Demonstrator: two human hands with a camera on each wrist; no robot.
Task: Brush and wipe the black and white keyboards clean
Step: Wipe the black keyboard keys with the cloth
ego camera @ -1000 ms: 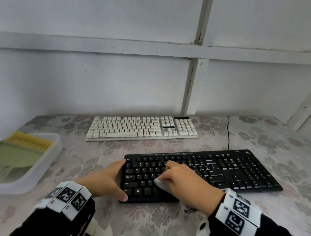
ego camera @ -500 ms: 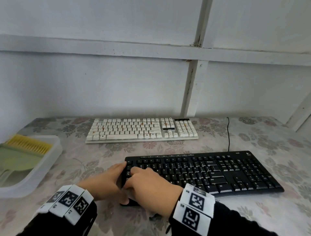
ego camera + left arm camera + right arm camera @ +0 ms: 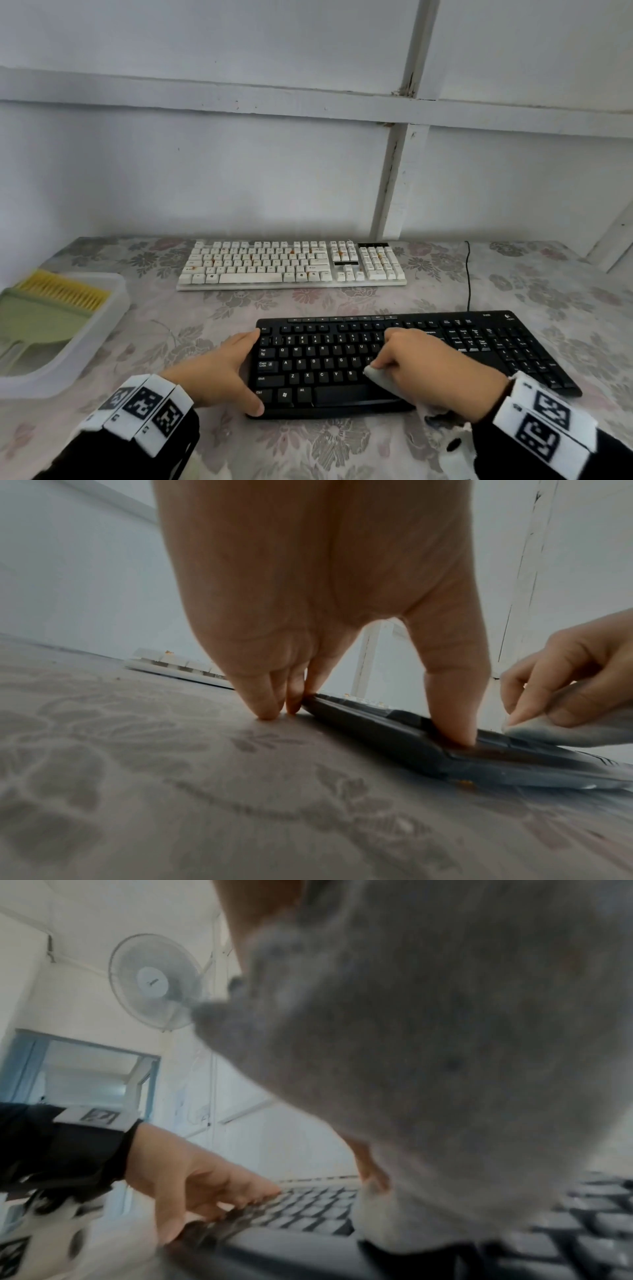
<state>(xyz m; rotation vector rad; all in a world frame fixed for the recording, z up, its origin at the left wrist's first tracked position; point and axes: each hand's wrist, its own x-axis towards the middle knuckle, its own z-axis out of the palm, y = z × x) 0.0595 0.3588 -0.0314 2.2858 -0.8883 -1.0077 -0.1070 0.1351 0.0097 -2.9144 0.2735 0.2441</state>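
Black keyboard (image 3: 411,359) braced by left hand (image 3: 219,373); right hand (image 3: 435,373) grips cloth (image 3: 561,733).

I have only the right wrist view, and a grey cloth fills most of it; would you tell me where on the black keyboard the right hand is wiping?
Observer: The right hand presses the cloth on the middle of the black keyboard, near the right end of the letter keys.
Operator: Thank you. How does the left hand steady it?
Observer: The left hand braces the keyboard's left end, with the thumb on the near left corner and the fingertips at the far left corner.
Operator: And where is the white keyboard?
Observer: The white keyboard lies farther back by the wall. No hand touches it, and orange specks show among its keys.
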